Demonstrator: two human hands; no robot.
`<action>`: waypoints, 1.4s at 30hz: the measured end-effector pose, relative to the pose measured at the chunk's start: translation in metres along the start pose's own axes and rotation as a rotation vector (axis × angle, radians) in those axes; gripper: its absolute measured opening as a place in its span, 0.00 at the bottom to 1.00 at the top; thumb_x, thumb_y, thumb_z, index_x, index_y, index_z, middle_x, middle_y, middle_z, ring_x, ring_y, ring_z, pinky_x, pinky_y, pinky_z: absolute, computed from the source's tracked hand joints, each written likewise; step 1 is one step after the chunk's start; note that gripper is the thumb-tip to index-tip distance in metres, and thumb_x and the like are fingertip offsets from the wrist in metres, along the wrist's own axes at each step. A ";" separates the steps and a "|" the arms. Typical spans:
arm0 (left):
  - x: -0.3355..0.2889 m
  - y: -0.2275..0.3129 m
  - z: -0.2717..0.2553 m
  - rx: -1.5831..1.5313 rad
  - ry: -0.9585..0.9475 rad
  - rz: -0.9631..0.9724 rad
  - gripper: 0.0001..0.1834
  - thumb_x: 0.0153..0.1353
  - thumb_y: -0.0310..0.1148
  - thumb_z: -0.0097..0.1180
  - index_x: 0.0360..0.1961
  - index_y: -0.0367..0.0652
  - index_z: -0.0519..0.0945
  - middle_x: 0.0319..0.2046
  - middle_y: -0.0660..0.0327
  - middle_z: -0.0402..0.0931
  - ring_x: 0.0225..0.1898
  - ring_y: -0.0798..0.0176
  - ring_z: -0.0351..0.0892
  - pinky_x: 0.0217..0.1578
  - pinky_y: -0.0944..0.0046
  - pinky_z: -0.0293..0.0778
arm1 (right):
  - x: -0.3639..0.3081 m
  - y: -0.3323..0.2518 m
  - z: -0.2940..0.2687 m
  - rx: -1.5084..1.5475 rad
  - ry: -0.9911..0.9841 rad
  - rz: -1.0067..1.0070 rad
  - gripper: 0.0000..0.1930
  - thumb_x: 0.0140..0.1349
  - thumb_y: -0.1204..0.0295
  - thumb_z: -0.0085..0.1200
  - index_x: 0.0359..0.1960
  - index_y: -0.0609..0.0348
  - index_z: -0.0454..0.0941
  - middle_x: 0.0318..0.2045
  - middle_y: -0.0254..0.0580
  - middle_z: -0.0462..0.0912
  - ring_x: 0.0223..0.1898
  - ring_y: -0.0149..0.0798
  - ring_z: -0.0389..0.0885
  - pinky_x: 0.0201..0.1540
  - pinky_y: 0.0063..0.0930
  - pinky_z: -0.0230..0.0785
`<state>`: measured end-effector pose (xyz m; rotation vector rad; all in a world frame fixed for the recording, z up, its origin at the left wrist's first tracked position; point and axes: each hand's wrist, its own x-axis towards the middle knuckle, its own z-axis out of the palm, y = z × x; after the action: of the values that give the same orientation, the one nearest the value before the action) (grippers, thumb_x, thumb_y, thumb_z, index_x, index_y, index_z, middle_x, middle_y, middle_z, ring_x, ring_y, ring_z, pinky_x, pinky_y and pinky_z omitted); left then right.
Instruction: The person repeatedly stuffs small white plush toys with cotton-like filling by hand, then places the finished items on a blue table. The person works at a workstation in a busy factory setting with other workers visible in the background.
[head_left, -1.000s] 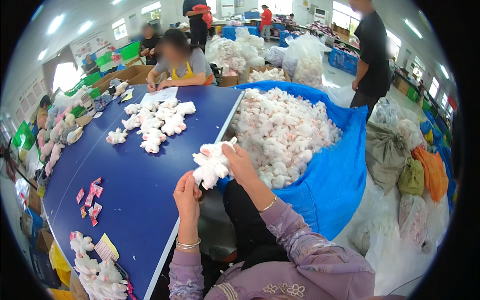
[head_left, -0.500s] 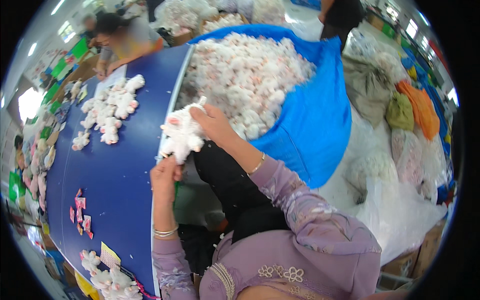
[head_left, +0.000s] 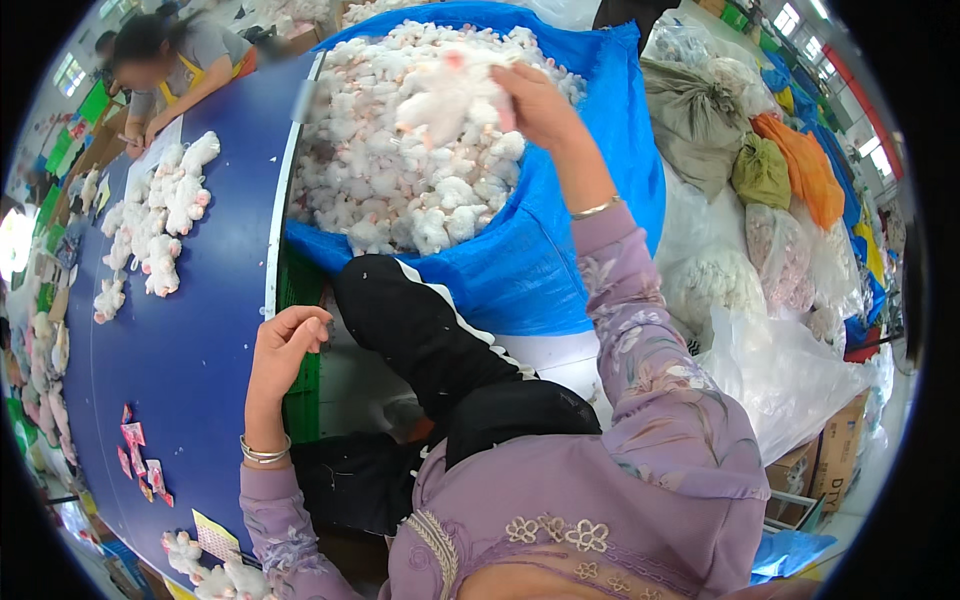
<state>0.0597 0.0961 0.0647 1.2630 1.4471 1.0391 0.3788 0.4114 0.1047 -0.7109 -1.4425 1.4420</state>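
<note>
To the left of the left hand [head_left: 288, 350], whose fingers are curled closed, on what cannot be told, a blue surface [head_left: 215, 340] is seen, strewn with white plush toys [head_left: 165, 215] and small pink packets [head_left: 134, 435]; well to the right of the right hand [head_left: 545, 108], filled sacks [head_left: 795, 170] are heaped. By the right hand a white plush toy [head_left: 450, 105] is gripped above a toy-filled blue sheet [head_left: 590, 270], its pink patch turned away from the wearer, while its long axis is lost to blur.
</note>
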 end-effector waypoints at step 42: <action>0.015 -0.066 -0.096 -0.061 0.734 0.320 0.12 0.63 0.32 0.53 0.26 0.34 0.76 0.17 0.58 0.72 0.22 0.73 0.69 0.26 0.66 0.69 | 0.032 0.163 0.504 -0.621 -0.693 -0.561 0.14 0.60 0.63 0.56 0.43 0.57 0.74 0.34 0.52 0.79 0.34 0.55 0.80 0.38 0.42 0.73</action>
<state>-0.0492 0.1014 0.0200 1.1392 1.7493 1.8854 -0.1200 0.2511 0.0233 -0.0977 -2.4419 0.8034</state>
